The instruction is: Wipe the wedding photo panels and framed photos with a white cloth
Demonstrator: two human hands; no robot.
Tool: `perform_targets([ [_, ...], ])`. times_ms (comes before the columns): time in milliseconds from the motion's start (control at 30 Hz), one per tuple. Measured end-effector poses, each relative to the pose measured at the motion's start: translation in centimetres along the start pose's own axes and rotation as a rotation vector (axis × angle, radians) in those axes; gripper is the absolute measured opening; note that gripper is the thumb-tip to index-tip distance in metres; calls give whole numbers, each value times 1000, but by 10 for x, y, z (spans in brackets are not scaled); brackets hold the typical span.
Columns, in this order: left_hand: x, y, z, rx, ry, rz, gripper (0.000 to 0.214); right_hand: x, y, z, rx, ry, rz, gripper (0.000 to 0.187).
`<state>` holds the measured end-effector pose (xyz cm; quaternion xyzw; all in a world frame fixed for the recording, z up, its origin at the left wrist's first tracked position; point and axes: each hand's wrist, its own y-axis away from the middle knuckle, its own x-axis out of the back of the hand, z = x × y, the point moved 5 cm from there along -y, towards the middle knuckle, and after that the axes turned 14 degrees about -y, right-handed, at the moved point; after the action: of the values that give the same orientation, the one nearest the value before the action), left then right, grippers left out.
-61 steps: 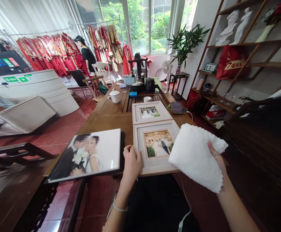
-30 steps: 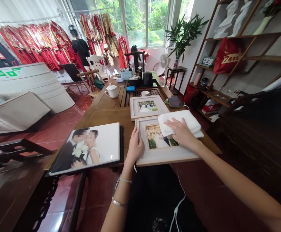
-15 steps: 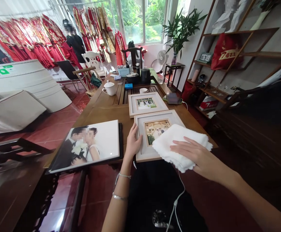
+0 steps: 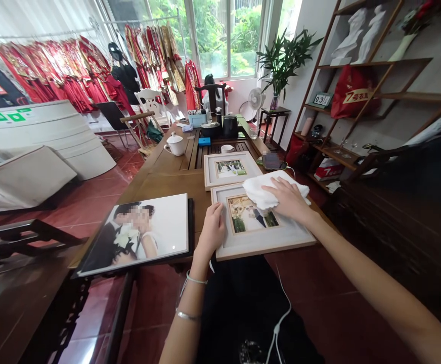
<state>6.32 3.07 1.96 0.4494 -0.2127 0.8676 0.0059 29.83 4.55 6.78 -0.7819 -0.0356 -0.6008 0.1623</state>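
R. hand: right hand (image 4: pixel 287 196) is laid palm-down on white cloth (image 4: pixel 256 189), fingers stretched & partly spread; whether a fold is pinched underneath can't be told.
L. hand: left edge of near picture frame (image 4: pixel 256 241) is pinched by left hand (image 4: pixel 213 227), thumb on inner side, fingers along outside.
Cloth: bunched; upper-right part of near frame is covered, incl. a bit of its photo.
Near frame: light wood w/ pale mat; laid flat at near edge of wooden table (image 4: pixel 167 182); couple's photo is set in middle.
Far frame: similar far picture frame (image 4: pixel 211 174) is placed right behind; whether the two touch can't be told.
Photo panel: large glossy couple photo (image 4: pixel 171 222) is laid to left of near frame, well clear of cloth.
Tea things: white lidded pot (image 4: pixel 175 145), white cup (image 4: pixel 227 149) & black kettle (image 4: pixel 230 126) are set farther back; blue box (image 4: pixel 204 141) is left btwn pot & cup.
Phone: phone (image 4: pixel 274 161) is laid to right of far frame, white cable attached.
Bkgd: red & gold garments (image 4: pixel 53 71) are hung on racks; red bag (image 4: pixel 353 93) is kept on shelf, R.
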Motion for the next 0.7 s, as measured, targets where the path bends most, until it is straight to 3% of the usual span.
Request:
perform_targets([
  [167, -7, 1, -8, 6, 67, 3, 44, -14, -7, -39, 15, 41, -72, 64],
  [300, -10, 2, -8, 24, 62, -22, 46, -17, 22, -75, 118, -36, -162, 68],
  [400, -10, 2, -7, 34, 72, -19, 48, -11, 52, -88, 209, -125, -227, 62],
  [567, -11, 1, -8, 55, 94, -17, 46, 7, 94, -76, 350, -219, -206, 53],
  [700, -9, 1, -9, 48, 120, -39, 46, 21, 113, -48, 340, -187, -102, 50],
])
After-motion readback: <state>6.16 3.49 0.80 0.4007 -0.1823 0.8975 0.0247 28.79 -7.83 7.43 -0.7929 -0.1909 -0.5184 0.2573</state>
